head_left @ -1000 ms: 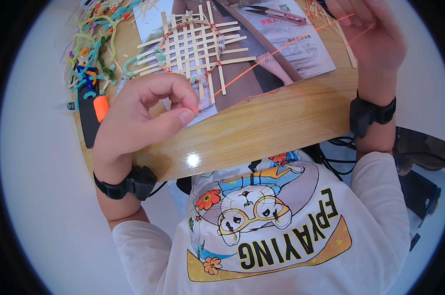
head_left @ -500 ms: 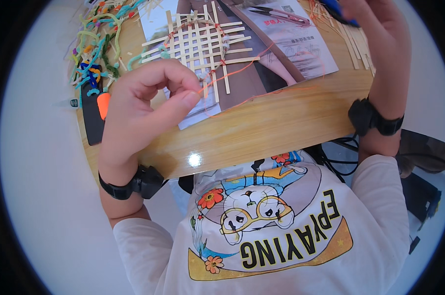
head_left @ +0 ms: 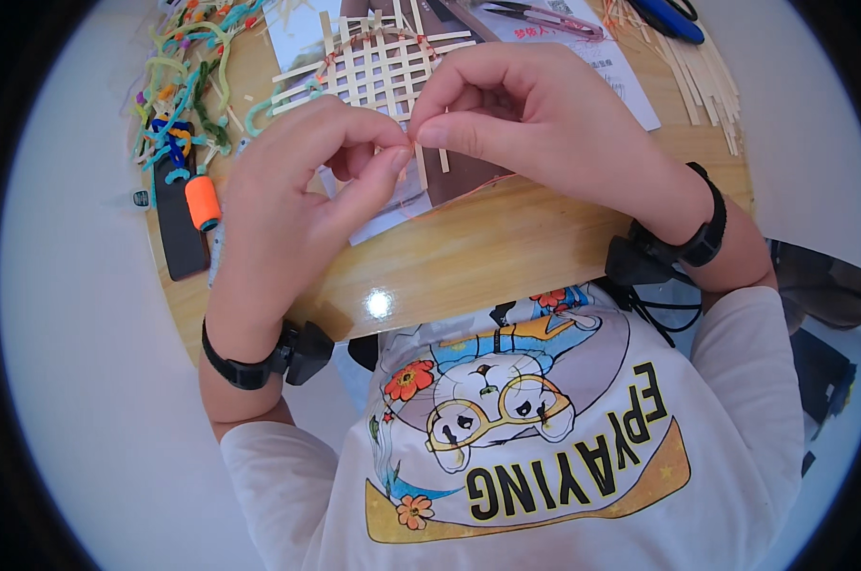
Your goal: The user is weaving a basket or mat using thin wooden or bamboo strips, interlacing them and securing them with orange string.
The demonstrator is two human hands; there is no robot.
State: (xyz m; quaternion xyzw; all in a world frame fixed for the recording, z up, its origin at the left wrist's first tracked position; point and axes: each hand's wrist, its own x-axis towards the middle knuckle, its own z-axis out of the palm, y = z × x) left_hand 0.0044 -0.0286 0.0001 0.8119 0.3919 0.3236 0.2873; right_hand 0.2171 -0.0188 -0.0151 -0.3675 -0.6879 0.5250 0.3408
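A lattice woven from pale flat strips (head_left: pixel 368 81), with a ring bound on by thread, lies on a printed sheet (head_left: pixel 630 95) beyond my hands. My left hand (head_left: pixel 292 195) is closed, thumb and forefinger pinching orange thread over the lattice's near edge. Against those fingertips, my right hand (head_left: pixel 544 119) is pinched too, at the same bit of thread. A length of the orange thread (head_left: pixel 492 183) trails right along the sheet's near edge. Both hands cover the lattice's near part, and the exact spot where the thread meets it is hidden.
An orange thread spool (head_left: pixel 202 203) stands beside a dark flat object (head_left: pixel 178 243) at the table's left. Tangled coloured fuzzy cords (head_left: pixel 178 71) lie behind it. Thread snips (head_left: pixel 544 19), a blue-handled tool (head_left: pixel 666 19) and loose strips (head_left: pixel 702 90) occupy the far right.
My right hand has come down and left from the upper right to meet my left hand at the thread. The blue-handled tool now lies uncovered. My left hand has shifted slightly right.
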